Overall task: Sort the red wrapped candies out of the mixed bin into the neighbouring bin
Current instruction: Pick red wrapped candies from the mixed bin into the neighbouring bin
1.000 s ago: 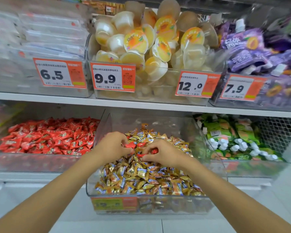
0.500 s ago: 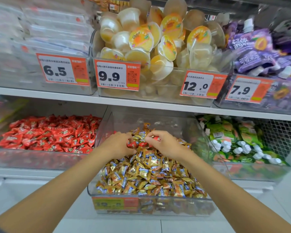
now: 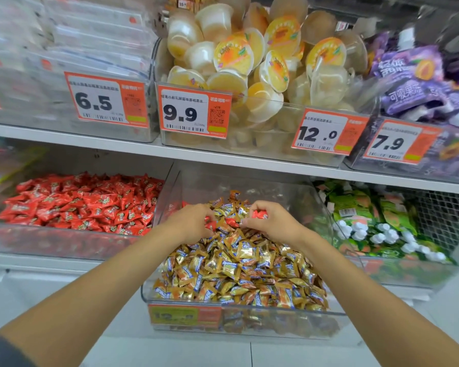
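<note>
Red candy (image 3: 259, 214) sits pinched in the right hand (image 3: 276, 225) above the gold pile (image 3: 236, 266) in the mixed bin (image 3: 249, 317). The left hand (image 3: 191, 223), close beside, curls on another red piece (image 3: 210, 225). Picking is the step in hand. Next, the catch likely has to cross leftward into the red bin (image 3: 64, 242).

The mixed bin (image 3: 170, 189) is a clear tub pulled forward on the lower shelf and heaped with gold-and-blue wrapped sweets (image 3: 239, 266). A few red candies (image 3: 231, 222) lie at the far top of the heap. The right hand (image 3: 272, 225) pinches one, and the left hand (image 3: 191, 221) curls over another. The neighbouring bin (image 3: 51, 243), just to the left, is a clear tub filled with the same red-wrapped kind.
</note>
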`<control>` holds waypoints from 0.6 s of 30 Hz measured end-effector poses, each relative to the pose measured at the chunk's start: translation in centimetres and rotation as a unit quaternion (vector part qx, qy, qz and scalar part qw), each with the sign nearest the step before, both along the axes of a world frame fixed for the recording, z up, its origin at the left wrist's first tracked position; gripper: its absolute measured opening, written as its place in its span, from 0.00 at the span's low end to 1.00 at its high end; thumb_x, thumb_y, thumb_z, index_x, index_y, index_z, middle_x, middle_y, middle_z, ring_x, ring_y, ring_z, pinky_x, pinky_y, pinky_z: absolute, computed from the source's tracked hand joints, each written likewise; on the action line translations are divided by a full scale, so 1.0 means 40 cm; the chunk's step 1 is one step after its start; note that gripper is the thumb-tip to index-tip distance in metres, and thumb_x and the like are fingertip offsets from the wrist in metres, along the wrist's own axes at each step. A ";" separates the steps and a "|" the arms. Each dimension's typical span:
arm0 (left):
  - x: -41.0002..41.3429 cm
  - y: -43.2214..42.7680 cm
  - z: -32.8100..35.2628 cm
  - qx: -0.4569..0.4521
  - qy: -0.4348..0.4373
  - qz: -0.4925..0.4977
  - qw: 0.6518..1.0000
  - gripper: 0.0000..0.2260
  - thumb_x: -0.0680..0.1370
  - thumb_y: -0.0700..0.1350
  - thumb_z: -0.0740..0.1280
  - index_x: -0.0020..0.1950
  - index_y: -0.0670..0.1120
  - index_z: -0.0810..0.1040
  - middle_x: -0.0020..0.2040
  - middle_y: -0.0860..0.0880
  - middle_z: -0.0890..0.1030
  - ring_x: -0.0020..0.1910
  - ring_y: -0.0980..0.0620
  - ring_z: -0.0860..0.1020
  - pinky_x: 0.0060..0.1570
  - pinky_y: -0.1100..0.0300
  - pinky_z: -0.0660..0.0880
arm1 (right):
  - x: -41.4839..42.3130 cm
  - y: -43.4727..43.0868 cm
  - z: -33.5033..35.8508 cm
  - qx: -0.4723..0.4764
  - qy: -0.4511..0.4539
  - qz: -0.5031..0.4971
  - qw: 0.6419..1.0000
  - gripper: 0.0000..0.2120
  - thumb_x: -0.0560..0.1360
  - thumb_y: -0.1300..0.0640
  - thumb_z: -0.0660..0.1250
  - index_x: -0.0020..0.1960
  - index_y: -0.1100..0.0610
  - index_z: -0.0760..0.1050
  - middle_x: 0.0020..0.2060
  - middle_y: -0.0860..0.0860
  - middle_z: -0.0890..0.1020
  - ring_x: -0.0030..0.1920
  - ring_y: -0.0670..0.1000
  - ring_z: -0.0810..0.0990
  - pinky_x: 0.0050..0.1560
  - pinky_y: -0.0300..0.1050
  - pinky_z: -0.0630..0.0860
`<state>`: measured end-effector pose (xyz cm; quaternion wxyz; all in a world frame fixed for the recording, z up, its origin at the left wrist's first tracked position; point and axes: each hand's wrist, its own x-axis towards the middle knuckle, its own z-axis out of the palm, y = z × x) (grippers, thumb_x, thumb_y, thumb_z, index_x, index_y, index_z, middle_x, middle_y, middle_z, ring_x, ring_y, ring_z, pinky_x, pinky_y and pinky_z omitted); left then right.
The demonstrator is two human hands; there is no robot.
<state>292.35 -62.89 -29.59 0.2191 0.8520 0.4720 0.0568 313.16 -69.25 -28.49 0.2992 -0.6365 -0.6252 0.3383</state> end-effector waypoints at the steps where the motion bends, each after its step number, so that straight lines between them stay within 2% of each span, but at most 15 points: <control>1: 0.000 0.004 -0.005 0.005 -0.005 0.004 1.000 0.07 0.76 0.46 0.71 0.53 0.49 0.80 0.59 0.48 0.79 0.51 0.49 0.78 0.54 0.53 0.75 | 0.002 -0.002 -0.003 0.005 -0.003 -0.008 1.000 0.10 0.75 0.55 0.72 0.43 0.60 0.74 0.40 0.45 0.81 0.31 0.37 0.75 0.34 0.32 0.68; 2: -0.002 0.004 -0.006 0.012 -0.011 0.011 1.000 0.02 0.76 0.45 0.71 0.46 0.50 0.79 0.54 0.48 0.81 0.44 0.50 0.78 0.49 0.53 0.76 | 0.003 -0.003 -0.008 0.017 -0.014 -0.017 1.000 0.10 0.74 0.55 0.72 0.44 0.60 0.75 0.47 0.47 0.82 0.41 0.41 0.78 0.42 0.36 0.70; 3: -0.004 0.004 -0.006 0.021 -0.023 0.022 0.999 0.05 0.76 0.44 0.70 0.41 0.50 0.78 0.49 0.48 0.82 0.39 0.52 0.78 0.44 0.54 0.76 | 0.001 -0.004 -0.011 0.028 -0.025 -0.028 0.999 0.09 0.74 0.54 0.73 0.44 0.58 0.76 0.51 0.47 0.82 0.49 0.45 0.78 0.47 0.41 0.70; 4: -0.005 0.005 -0.005 0.023 -0.039 0.033 0.998 0.07 0.77 0.43 0.69 0.40 0.50 0.77 0.45 0.48 0.82 0.34 0.52 0.77 0.40 0.54 0.76 | -0.002 -0.002 -0.014 0.040 -0.026 -0.033 0.998 0.09 0.73 0.53 0.73 0.45 0.57 0.77 0.53 0.46 0.81 0.52 0.47 0.77 0.50 0.43 0.69; 6: -0.008 -0.001 0.007 0.027 -0.080 0.041 0.996 0.05 0.79 0.44 0.66 0.44 0.47 0.76 0.41 0.47 0.81 0.26 0.53 0.71 0.32 0.56 0.71 | -0.014 0.002 -0.012 0.052 -0.035 -0.037 0.997 0.09 0.73 0.49 0.73 0.50 0.52 0.79 0.60 0.45 0.78 0.55 0.46 0.74 0.53 0.42 0.69; 8: -0.010 -0.012 0.030 0.038 -0.133 0.045 0.989 0.05 0.80 0.45 0.63 0.48 0.45 0.74 0.41 0.47 0.79 0.26 0.53 0.69 0.28 0.59 0.67 | -0.029 0.010 -0.011 0.056 -0.091 -0.027 0.994 0.16 0.74 0.46 0.71 0.60 0.47 0.78 0.67 0.46 0.75 0.62 0.49 0.74 0.58 0.43 0.72; 10: -0.018 -0.021 0.052 0.045 -0.179 0.036 0.982 0.04 0.81 0.44 0.62 0.48 0.45 0.73 0.42 0.48 0.78 0.27 0.53 0.69 0.26 0.63 0.66 | -0.047 0.022 -0.018 0.037 -0.169 0.007 0.985 0.23 0.75 0.44 0.70 0.68 0.46 0.73 0.68 0.48 0.74 0.67 0.51 0.73 0.64 0.48 0.72; 12: -0.033 -0.028 0.077 0.057 -0.226 0.040 0.972 0.02 0.80 0.43 0.61 0.48 0.46 0.72 0.38 0.50 0.76 0.27 0.52 0.69 0.26 0.63 0.65 | -0.063 0.032 -0.029 0.005 -0.227 0.039 0.973 0.21 0.76 0.45 0.68 0.68 0.47 0.74 0.64 0.49 0.79 0.60 0.52 0.78 0.59 0.47 0.75; 14: -0.062 -0.026 0.097 0.076 -0.268 0.063 0.958 0.03 0.80 0.41 0.60 0.49 0.47 0.73 0.37 0.52 0.76 0.29 0.52 0.70 0.29 0.60 0.66 | -0.066 0.037 -0.038 -0.001 -0.219 0.047 0.975 0.14 0.76 0.46 0.69 0.59 0.49 0.79 0.53 0.50 0.82 0.49 0.52 0.80 0.51 0.49 0.77; 16: -0.101 -0.012 0.101 0.106 -0.281 0.086 0.950 0.06 0.81 0.42 0.60 0.49 0.46 0.75 0.40 0.53 0.78 0.33 0.54 0.74 0.34 0.60 0.68 | -0.060 0.033 -0.036 0.008 -0.138 0.040 0.990 0.09 0.75 0.47 0.71 0.46 0.52 0.78 0.42 0.53 0.83 0.39 0.53 0.78 0.43 0.51 0.76; 18: -0.143 0.005 0.091 0.120 -0.281 0.118 0.945 0.10 0.82 0.45 0.60 0.45 0.43 0.77 0.42 0.48 0.80 0.36 0.56 0.74 0.37 0.58 0.68 | -0.050 0.023 -0.023 0.012 -0.044 0.021 0.999 0.11 0.75 0.49 0.70 0.41 0.54 0.73 0.34 0.54 0.79 0.31 0.52 0.72 0.33 0.47 0.71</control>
